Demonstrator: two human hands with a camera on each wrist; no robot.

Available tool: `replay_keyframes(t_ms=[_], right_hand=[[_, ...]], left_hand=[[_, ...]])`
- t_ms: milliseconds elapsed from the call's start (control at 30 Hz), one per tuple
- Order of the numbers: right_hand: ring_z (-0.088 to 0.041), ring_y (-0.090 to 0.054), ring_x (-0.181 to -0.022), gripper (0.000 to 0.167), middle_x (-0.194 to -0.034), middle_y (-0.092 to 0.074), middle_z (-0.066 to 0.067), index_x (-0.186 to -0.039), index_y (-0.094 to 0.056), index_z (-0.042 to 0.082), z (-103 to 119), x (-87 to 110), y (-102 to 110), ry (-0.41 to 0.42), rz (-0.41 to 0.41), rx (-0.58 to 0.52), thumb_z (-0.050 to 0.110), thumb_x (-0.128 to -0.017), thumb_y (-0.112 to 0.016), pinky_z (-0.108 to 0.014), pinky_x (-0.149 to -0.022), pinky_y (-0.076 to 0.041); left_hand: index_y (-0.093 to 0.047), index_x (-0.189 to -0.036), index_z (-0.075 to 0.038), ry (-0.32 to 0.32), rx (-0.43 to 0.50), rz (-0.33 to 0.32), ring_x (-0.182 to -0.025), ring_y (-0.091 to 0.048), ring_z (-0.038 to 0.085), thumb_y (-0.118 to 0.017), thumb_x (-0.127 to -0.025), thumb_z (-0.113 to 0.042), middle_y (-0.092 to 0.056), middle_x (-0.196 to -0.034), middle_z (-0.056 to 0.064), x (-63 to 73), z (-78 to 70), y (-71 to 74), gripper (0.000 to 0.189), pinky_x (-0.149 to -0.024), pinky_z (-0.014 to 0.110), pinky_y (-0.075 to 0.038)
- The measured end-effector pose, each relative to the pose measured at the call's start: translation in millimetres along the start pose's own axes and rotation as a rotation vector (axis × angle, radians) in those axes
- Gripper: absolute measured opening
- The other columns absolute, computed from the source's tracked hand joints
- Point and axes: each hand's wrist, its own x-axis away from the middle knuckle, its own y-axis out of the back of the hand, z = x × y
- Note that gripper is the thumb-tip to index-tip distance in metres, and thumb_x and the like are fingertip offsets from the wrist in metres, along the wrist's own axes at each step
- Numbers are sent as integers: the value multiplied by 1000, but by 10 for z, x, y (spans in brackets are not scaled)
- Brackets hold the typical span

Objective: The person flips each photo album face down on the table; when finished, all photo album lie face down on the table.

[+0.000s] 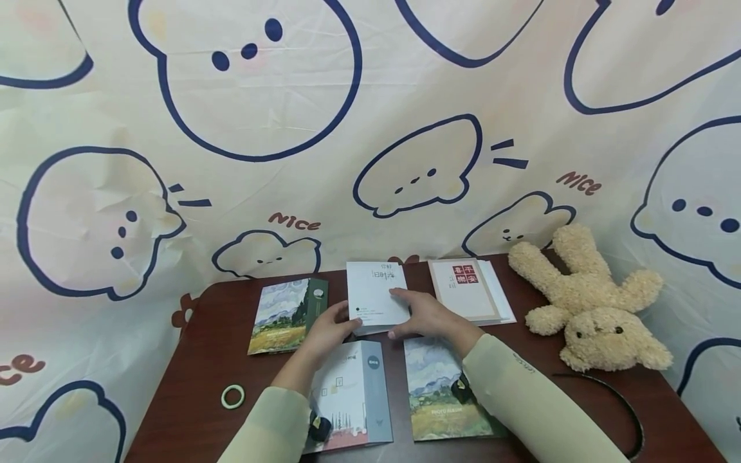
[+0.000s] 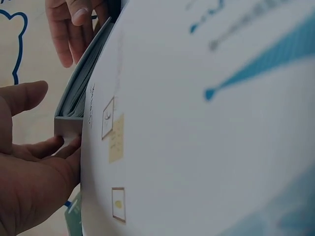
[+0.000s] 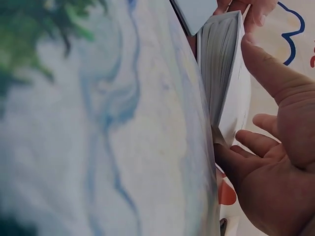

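Observation:
A thick white photo album [image 1: 376, 292] with dark lettering lies at the back middle of the table, on or against another pale edge. My left hand [image 1: 330, 328] is at its left side, and the fingers [image 2: 59, 147] touch the end of the album [image 2: 69, 125] while the thumb stands apart above. On the right side my right hand [image 1: 431, 315] has its fingertips [image 3: 221, 150] at the album's edge. Its thumb reaches over the cover, and the page block [image 3: 219, 64] shows between the covers.
Nearer lie a pale album with a blue-grey spine [image 1: 376, 386] and a painted landscape album [image 1: 431, 399], both beneath the forearms. Another landscape album [image 1: 280, 315] lies left; a red-stamped album [image 1: 463, 292] lies right. A plush toy [image 1: 590, 302], green ring [image 1: 233, 397] and black cable [image 1: 628, 405] lie around.

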Motion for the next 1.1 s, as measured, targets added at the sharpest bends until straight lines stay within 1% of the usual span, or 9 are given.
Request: replay_keyframes(t_ms=[133,333,433,567,667,800,967,1100], right_hand=[[-28,-41,-148,106,-161,-43,-8,-160,-42,19,-10,-13,-3,-5,9,21,46,-72,-95,-46,-120,-35],[-30,-41,-148,105,-160,-45,-10,-158,-44,15,-9,-39,-6,0,6,30,45,-72,-95,-46,-119,-36],[-30,-41,-148,105,-160,-45,-10,-158,-45,14,11,-43,-13,1,3,28,44,-71,-96,-47,-120,-34],[-30,-38,-150,106,-161,-44,-9,-159,-43,14,41,-52,-35,-13,9,29,44,-71,-96,-47,-122,-31],[-30,-38,-150,107,-162,-44,-8,-159,-43,16,60,-59,-58,-32,10,43,45,-71,-95,-47,-122,-30],[-31,-42,-147,106,-158,-48,-10,-158,-45,17,80,-71,-71,-47,-9,48,48,-70,-95,-48,-121,-33],[-33,-45,-145,107,-156,-50,-13,-157,-46,15,98,-82,-79,-42,-19,23,51,-69,-95,-50,-118,-36],[-33,-44,-146,108,-156,-50,-13,-157,-46,15,114,-92,-96,-41,-18,14,53,-69,-94,-50,-118,-36]], left_hand=[[-45,-156,-7,-18,-3,-1,-132,-56,36,-77,-92,-21,-58,-145,14,-11,8,-11,73,-110,55,-45],[-42,-157,-8,-30,14,20,-128,-60,35,-83,-86,-13,-57,-148,14,14,5,5,83,-106,51,-49],[-42,-158,-8,-41,18,26,-127,-61,35,-85,-83,-12,-57,-148,14,25,4,13,86,-104,50,-50],[-43,-157,-7,-47,12,10,-125,-62,35,-86,-81,-12,-58,-147,15,29,12,17,87,-102,49,-52],[-42,-157,-7,-40,5,-4,-125,-62,36,-86,-81,-12,-57,-148,16,34,26,20,87,-102,50,-52],[-42,-157,-7,-32,6,-19,-125,-62,36,-85,-83,-13,-56,-148,16,49,34,20,85,-103,51,-51],[-43,-157,-9,-54,-1,-40,-126,-61,34,-83,-87,-15,-57,-146,15,101,-2,25,81,-103,51,-51],[-44,-156,-9,-76,-3,-39,-124,-61,33,-82,-88,-16,-58,-144,14,140,-23,33,78,-102,49,-51]])
